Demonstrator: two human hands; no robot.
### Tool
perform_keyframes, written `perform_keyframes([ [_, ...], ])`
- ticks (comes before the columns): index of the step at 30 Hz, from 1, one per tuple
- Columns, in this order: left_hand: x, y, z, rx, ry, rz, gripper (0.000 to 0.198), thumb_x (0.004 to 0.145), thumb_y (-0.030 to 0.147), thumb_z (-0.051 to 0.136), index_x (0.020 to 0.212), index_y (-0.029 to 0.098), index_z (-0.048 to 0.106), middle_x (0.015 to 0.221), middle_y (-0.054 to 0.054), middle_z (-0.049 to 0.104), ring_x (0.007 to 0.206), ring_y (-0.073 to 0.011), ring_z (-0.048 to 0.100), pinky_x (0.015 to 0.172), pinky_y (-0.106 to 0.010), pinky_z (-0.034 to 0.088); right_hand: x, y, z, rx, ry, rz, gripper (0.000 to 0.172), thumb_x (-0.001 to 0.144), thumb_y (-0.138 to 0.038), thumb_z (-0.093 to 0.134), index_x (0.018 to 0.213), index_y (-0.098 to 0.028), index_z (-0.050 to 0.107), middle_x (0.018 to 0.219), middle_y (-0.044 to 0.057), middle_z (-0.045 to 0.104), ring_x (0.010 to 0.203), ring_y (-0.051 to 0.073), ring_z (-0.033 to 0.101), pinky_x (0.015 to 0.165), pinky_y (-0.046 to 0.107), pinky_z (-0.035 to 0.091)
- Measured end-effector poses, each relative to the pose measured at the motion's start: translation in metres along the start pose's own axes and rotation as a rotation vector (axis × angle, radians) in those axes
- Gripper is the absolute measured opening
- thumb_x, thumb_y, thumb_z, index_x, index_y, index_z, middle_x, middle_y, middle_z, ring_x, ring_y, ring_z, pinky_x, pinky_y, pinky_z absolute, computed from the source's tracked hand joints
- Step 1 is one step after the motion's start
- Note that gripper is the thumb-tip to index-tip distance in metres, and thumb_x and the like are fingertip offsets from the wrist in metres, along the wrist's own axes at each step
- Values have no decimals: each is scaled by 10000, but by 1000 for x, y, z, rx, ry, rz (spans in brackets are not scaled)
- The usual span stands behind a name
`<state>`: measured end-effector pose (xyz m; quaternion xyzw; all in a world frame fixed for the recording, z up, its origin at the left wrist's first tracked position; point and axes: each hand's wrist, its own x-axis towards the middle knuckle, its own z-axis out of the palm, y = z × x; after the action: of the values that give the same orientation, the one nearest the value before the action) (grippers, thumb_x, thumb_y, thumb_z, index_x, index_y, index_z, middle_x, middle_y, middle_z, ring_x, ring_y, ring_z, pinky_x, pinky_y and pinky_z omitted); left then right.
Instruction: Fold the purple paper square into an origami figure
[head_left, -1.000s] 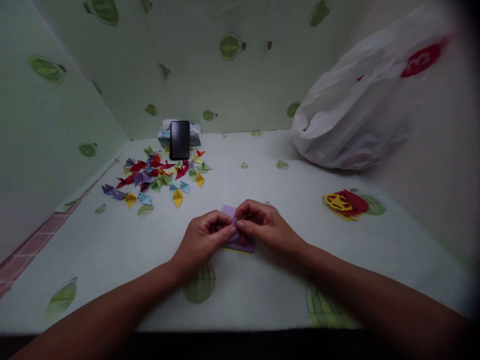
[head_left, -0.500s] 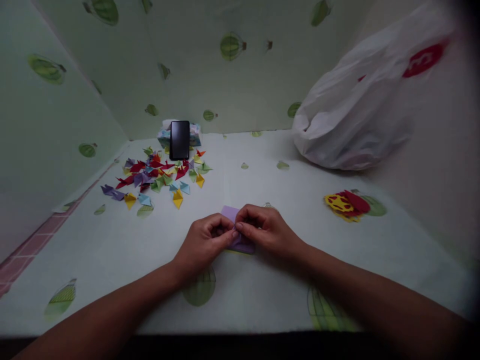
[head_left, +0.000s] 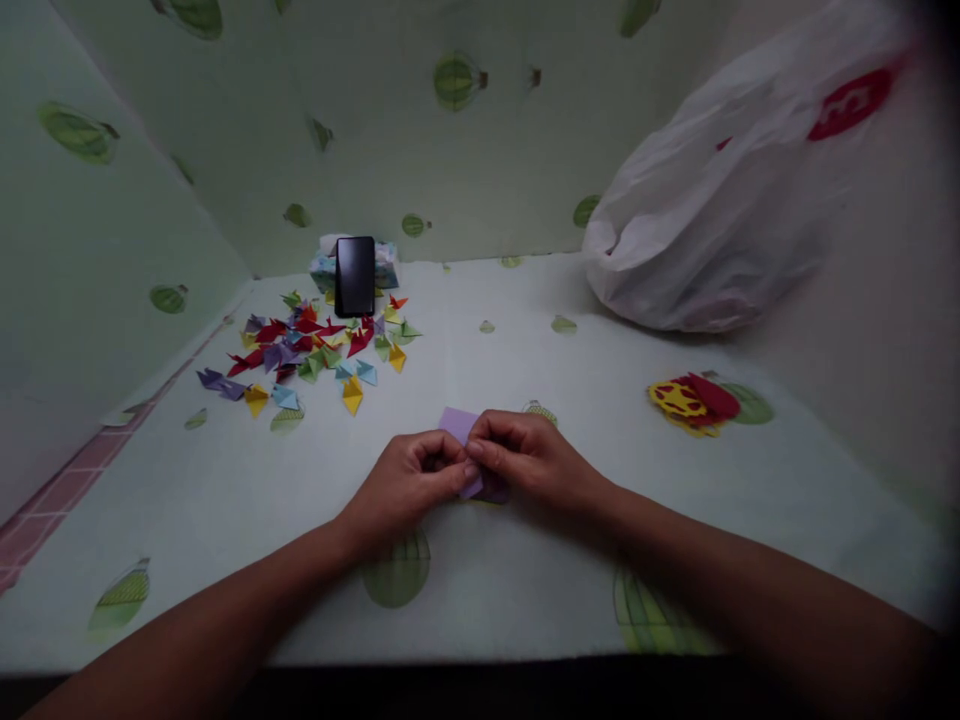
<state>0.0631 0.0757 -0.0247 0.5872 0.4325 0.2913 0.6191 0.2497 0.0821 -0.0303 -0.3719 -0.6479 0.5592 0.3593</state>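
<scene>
Thumbs and forefingers of the left hand (head_left: 412,468) and the right hand (head_left: 534,455) come together at the tips, pinched on a piece of purple paper (head_left: 472,489). Most of the pinched part is hidden by the fingertips; a pale lilac bit shows just below them, on the near side. The remaining fingers of both hands curl inward toward the palms.

Under and between the hands lies more paper, a purple sheet (head_left: 454,420) whose pale corner sticks out past the fingertips on the far side, to the left of the right hand's knuckles. Its darker near part sits below the right thumb, with a thin yellow edge along the bottom.

Beyond the left hand, well apart from it, folded paper birds (head_left: 304,348) in red, purple, green, yellow, orange and light blue spread over the white table cover (head_left: 517,580). Behind them a dark phone (head_left: 355,277) leans upright against a patterned tissue box (head_left: 388,266).

Out past the right hand, yellow cut-outs (head_left: 677,398) and a red disc (head_left: 715,396) overlap in a small pile. Farther back, a bulky white plastic bag (head_left: 697,225) with a red mark stands near the wall.
</scene>
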Motion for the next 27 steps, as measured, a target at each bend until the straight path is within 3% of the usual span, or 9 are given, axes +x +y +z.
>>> perform_keyframes([
  [3,0,0,0,-52,37,3,227,781,336,722,712,146,618,693,-6,608,641,-114,531,618,-245,406,0,-1,-1,62,0,10,314,926,-412,544,713,-182,527,605,-16,564,543,105,535,519,233,447],
  [7,0,-1,1,-100,115,2,231,808,354,724,766,148,626,600,38,551,530,-78,457,516,-209,340,-1,-1,1,181,-29,80,255,865,-420,646,859,-194,529,662,-28,580,534,108,555,494,239,461],
  [12,1,-2,0,-109,172,78,186,862,327,684,825,148,644,648,15,636,618,-102,575,638,-229,471,-1,2,4,78,78,10,186,828,-270,659,806,-204,486,683,-43,512,554,93,483,484,221,396],
  [17,2,-4,-1,-167,122,69,217,906,357,627,827,156,632,723,3,656,672,-116,631,718,-263,535,-1,3,4,-98,139,-51,104,827,-229,606,763,-185,537,682,-17,538,616,114,469,537,240,363],
  [23,2,-5,0,-183,149,104,180,885,334,651,979,181,638,836,5,640,713,-122,654,724,-267,549,0,1,3,-111,128,-12,87,834,-225,574,759,-185,555,673,-14,547,610,121,473,555,252,365],
  [27,3,-5,0,-150,162,148,210,884,330,653,1032,182,642,895,-14,648,716,-118,635,715,-263,544,-1,1,2,-158,124,-70,84,846,-214,554,770,-183,570,695,-5,557,627,125,478,570,258,366],
])
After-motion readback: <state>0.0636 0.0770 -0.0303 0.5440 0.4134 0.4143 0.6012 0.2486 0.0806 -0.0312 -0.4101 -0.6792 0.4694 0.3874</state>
